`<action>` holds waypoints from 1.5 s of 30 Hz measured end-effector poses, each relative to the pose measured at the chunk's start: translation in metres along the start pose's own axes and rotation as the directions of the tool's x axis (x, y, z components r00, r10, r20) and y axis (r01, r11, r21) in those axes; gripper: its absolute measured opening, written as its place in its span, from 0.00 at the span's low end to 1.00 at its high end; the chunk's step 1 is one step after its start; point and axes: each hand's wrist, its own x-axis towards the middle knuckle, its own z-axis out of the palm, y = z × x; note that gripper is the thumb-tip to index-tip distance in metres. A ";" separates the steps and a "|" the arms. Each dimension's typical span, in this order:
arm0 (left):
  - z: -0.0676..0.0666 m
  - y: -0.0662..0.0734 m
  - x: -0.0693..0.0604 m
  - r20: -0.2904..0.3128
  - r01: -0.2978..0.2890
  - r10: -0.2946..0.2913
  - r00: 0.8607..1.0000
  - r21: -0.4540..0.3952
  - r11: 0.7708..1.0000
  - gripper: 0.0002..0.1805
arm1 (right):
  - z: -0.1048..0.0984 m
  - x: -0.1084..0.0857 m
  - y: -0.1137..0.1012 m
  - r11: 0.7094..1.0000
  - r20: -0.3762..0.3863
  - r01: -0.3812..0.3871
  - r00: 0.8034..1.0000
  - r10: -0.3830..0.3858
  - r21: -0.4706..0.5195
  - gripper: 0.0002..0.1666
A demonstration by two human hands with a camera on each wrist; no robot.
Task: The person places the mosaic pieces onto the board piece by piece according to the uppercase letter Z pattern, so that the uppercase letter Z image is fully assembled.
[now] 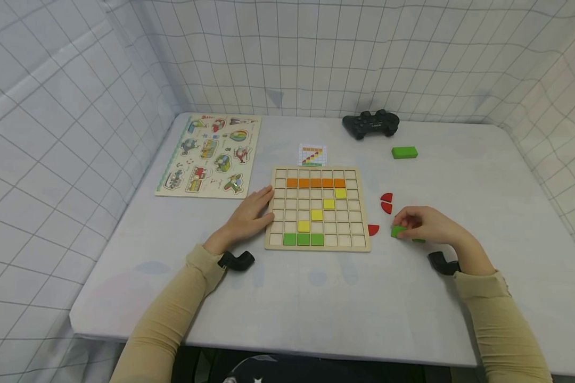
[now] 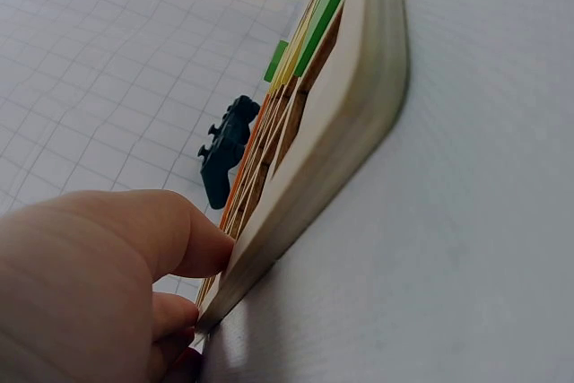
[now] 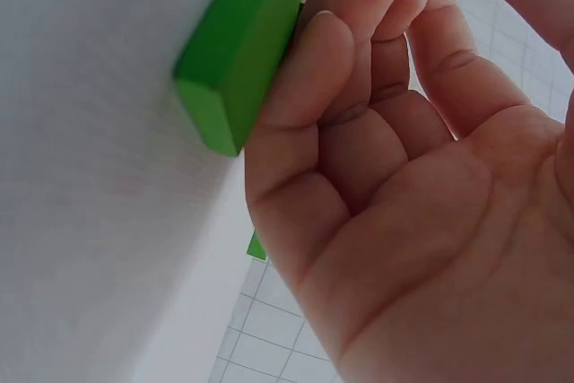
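Right of the frame's centre, the right hand [image 1: 424,223] pinches a green tile [image 1: 396,232] near red quarter-circle tiles [image 1: 374,230], which a careless sweep could scatter. Left of centre, the left hand [image 1: 249,214], fingers relaxed, touches the central wooden grid board [image 1: 318,248]; a nudge could jolt its coloured tiles [image 1: 315,183].

Three flat red quarter-circle pieces [image 1: 387,197] lie between the right hand [image 1: 426,223] and the square pale wooden grid board [image 1: 318,248]; a hand could pass above them. The left hand [image 1: 249,215] blocks the board's left edge. Nearer the person, the white-covered table [image 1: 311,298] leaves wide room between the beige sleeves [image 1: 160,324]. Behind, a black game controller [image 1: 371,124] and green rectangular block [image 1: 404,153] obstruct the right.
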 end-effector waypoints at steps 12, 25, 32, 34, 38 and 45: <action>0.000 -0.001 -0.001 0.007 0.010 -0.010 1.000 0.003 1.000 0.35 | 0.000 0.008 -0.017 0.999 0.042 0.034 0.999 -0.034 -0.010 0.09; 0.001 -0.001 -0.001 0.007 0.011 -0.011 1.000 0.002 1.000 0.34 | 0.021 0.037 -0.060 0.992 0.105 0.124 0.987 -0.125 0.011 0.07; 0.001 -0.001 -0.001 0.005 0.007 -0.007 1.000 0.001 1.000 0.34 | 0.038 0.048 -0.079 0.982 0.138 0.183 0.973 -0.186 0.037 0.06; 0.001 -0.001 -0.001 0.003 0.003 -0.003 1.000 0.001 1.000 0.34 | 0.044 0.051 -0.082 0.982 0.138 0.188 0.972 -0.191 0.032 0.06; 0.001 0.000 -0.001 0.001 0.000 0.000 1.000 -0.002 1.000 0.34 | 0.053 0.056 -0.085 0.980 0.156 0.194 0.968 -0.197 0.032 0.06; 0.000 0.000 -0.001 -0.001 -0.001 0.001 1.000 0.004 1.000 0.34 | 0.060 0.058 -0.088 0.985 0.165 0.170 0.971 -0.173 0.031 0.05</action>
